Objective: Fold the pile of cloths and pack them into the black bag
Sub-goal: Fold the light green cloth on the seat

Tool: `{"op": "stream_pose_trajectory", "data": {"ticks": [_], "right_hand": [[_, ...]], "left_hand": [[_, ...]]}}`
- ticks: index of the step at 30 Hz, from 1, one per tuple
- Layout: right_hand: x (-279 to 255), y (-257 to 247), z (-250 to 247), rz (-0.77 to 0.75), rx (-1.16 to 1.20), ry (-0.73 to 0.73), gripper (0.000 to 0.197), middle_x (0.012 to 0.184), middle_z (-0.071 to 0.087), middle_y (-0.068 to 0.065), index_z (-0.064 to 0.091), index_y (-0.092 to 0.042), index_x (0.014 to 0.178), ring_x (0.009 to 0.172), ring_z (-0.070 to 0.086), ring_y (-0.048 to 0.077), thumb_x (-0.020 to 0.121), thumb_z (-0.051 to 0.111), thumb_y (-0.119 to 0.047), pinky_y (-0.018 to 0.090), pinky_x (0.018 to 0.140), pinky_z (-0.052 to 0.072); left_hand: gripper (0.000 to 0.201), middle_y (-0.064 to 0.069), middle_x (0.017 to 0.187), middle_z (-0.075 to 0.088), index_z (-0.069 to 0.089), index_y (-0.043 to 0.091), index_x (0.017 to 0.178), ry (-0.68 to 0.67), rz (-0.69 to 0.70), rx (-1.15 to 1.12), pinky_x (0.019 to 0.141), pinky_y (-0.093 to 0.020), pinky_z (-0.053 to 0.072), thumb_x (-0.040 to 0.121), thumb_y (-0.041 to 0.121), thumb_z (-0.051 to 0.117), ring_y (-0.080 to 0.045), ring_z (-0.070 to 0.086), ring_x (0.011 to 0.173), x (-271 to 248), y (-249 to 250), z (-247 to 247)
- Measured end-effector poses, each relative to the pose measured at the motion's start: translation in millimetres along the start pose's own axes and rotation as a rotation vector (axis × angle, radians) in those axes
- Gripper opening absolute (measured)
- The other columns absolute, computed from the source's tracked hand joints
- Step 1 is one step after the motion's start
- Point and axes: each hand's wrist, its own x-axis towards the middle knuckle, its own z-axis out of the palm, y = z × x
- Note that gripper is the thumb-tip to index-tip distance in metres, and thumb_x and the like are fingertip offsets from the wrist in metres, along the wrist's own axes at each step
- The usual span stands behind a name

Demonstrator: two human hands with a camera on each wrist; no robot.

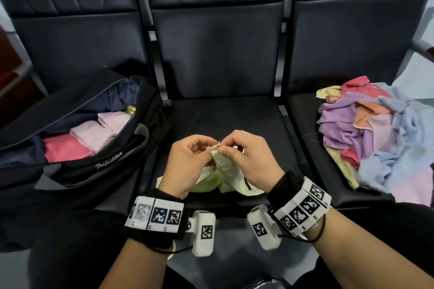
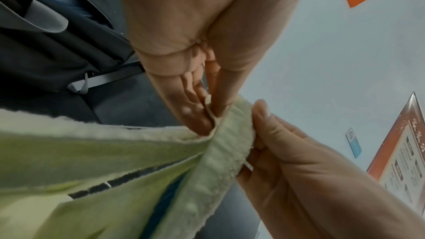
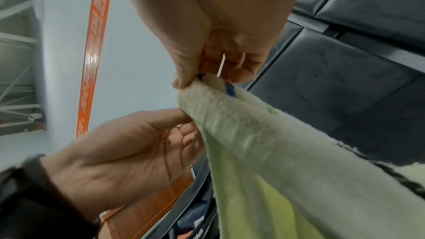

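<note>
Cloth [image 1: 225, 171] at centre: pale yellow-green w/ a short black dashed stripe nr its edge. Bag [image 1: 77, 148] at left: black, grey trim, white script logo; inside it folded cloths [image 1: 89, 138], hot pink + light pink, navy lining. Pile [image 1: 375, 134] at right: lilac, pale blue, hot pink, orange, pale yellow. Seats [image 1: 218, 61]: black. Wrist bands [image 1: 303, 206]: white w/ black square-code markers, black straps.

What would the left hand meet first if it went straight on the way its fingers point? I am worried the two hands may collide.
Almost at once the right hand: the left hand points across at it, both pinching the same edge of the green cloth. Whether fingertips already touch is unclear.
</note>
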Motion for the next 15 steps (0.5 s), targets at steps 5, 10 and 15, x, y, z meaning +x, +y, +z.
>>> {"op": "stream_pose_trajectory", "data": {"ticks": [5, 10, 15], "right_hand": [[1.2, -0.1, 3.4, 0.018, -0.072, 0.042, 0.007, 0.078, 0.065, -0.011, 0.07, -0.02, 0.08, 0.082, 0.059, 0.007, 0.085, 0.074, -0.022, 0.031, 0.077, 0.049], [-0.9, 2.4, 5.6, 0.03, -0.112, 0.068, 0.011, 0.074, 0.063, -0.01, 0.065, -0.023, 0.078, 0.075, 0.059, 0.009, 0.084, 0.074, -0.027, 0.034, 0.072, 0.05], [-3.4, 6.1, 8.8, 0.069, -0.02, 0.096, 0.013, 0.069, 0.063, -0.013, 0.064, -0.023, 0.077, 0.07, 0.058, 0.007, 0.085, 0.075, -0.023, 0.019, 0.065, 0.045]], "left_hand": [[0.013, -0.007, 0.085, 0.077, 0.078, 0.013, 0.092, -0.058, -0.005, 0.014, 0.065, -0.02, 0.057, 0.085, 0.002, 0.075, -0.018, 0.076, 0.078, -4.2, 4.6, -0.8], [0.028, -0.008, 0.088, 0.078, 0.079, 0.016, 0.094, -0.101, -0.04, 0.017, 0.071, -0.025, 0.059, 0.075, -0.001, 0.068, -0.022, 0.076, 0.082, -5.3, 10.0, -3.3], [0.025, 0.002, 0.094, 0.078, 0.078, 0.021, 0.098, -0.095, 0.02, 0.154, 0.076, -0.029, 0.06, 0.079, 0.004, 0.08, -0.015, 0.075, 0.084, -5.9, 9.8, -1.5]]}}
